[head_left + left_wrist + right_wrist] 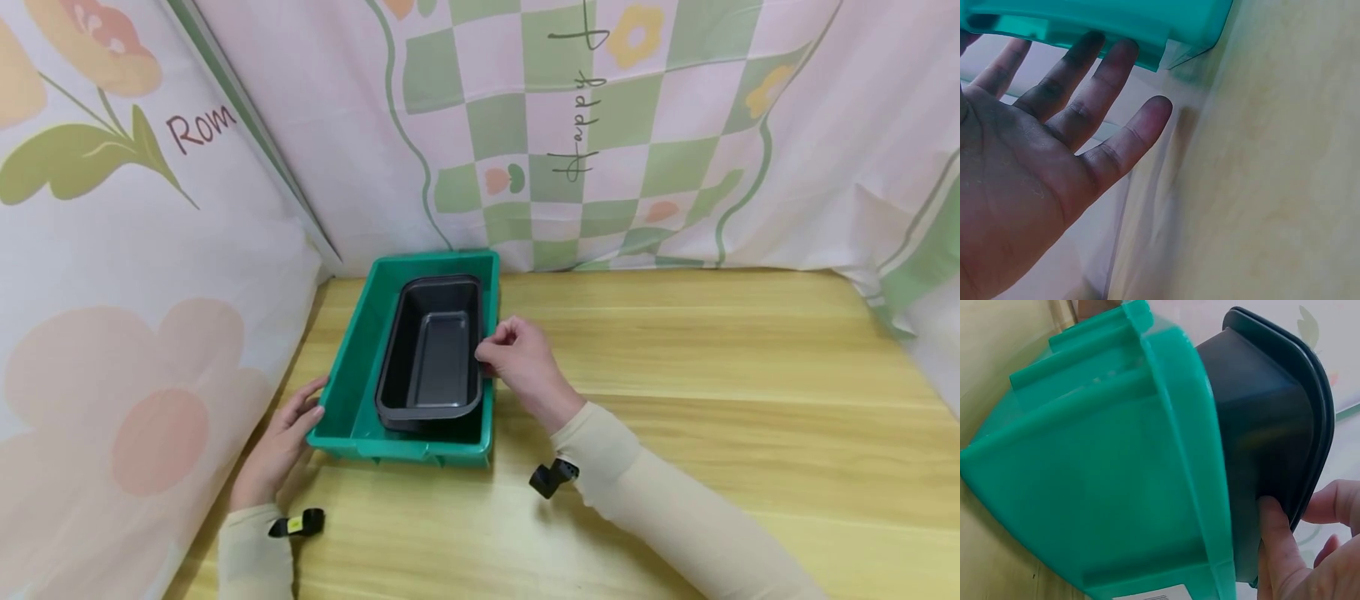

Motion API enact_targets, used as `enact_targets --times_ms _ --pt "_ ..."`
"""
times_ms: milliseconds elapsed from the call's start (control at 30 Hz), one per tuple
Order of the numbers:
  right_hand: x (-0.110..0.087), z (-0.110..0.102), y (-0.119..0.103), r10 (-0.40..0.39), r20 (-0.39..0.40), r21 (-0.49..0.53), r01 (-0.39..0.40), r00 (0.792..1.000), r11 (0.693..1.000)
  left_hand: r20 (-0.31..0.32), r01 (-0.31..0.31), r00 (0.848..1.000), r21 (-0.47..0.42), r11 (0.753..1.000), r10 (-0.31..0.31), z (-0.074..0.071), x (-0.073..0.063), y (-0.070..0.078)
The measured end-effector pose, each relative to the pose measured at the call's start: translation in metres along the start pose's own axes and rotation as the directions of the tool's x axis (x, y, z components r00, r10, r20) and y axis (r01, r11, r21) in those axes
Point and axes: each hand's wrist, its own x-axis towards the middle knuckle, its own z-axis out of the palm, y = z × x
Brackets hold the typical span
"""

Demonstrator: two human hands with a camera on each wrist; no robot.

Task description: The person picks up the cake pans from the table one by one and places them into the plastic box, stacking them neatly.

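A black loaf pan (442, 358) sits inside a green plastic bin (352, 367), nearer its right wall. My right hand (521, 362) pinches the pan's right rim between thumb and fingers. In the right wrist view the pan (1260, 419) stands up above the bin's edge (1191, 425), fingertips against its outer side. My left hand (277, 450) is at the bin's left front corner, fingers spread and extended. Seen from the left wrist, the fingertips (1125, 50) touch the underside of the bin's rim (1147, 25), and the palm holds nothing.
The bin stands on a light wood-grain table (675, 400), close to its back left corner. A patterned cloth (585, 125) hangs behind, and a flowered cloth (135, 333) hangs along the left. A white label (1154, 594) is on the bin's outer wall.
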Motion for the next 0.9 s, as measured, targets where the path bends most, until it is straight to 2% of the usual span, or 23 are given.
enact_targets --times_ms 467,700,900 --pt "0.009 0.014 0.006 0.030 -0.028 -0.103 -0.033 0.999 0.994 0.002 -0.023 1.000 0.016 1.000 0.023 -0.002 0.001 0.001" --pt "0.009 0.014 0.005 0.052 -0.013 -0.021 -0.052 0.999 0.998 0.006 -0.028 1.000 0.024 0.999 0.028 -0.002 0.002 0.001" --pt "0.005 0.011 0.007 0.058 -0.004 -0.009 -0.058 0.998 0.998 -0.003 -0.024 1.000 0.008 1.000 0.024 0.000 0.001 0.002"
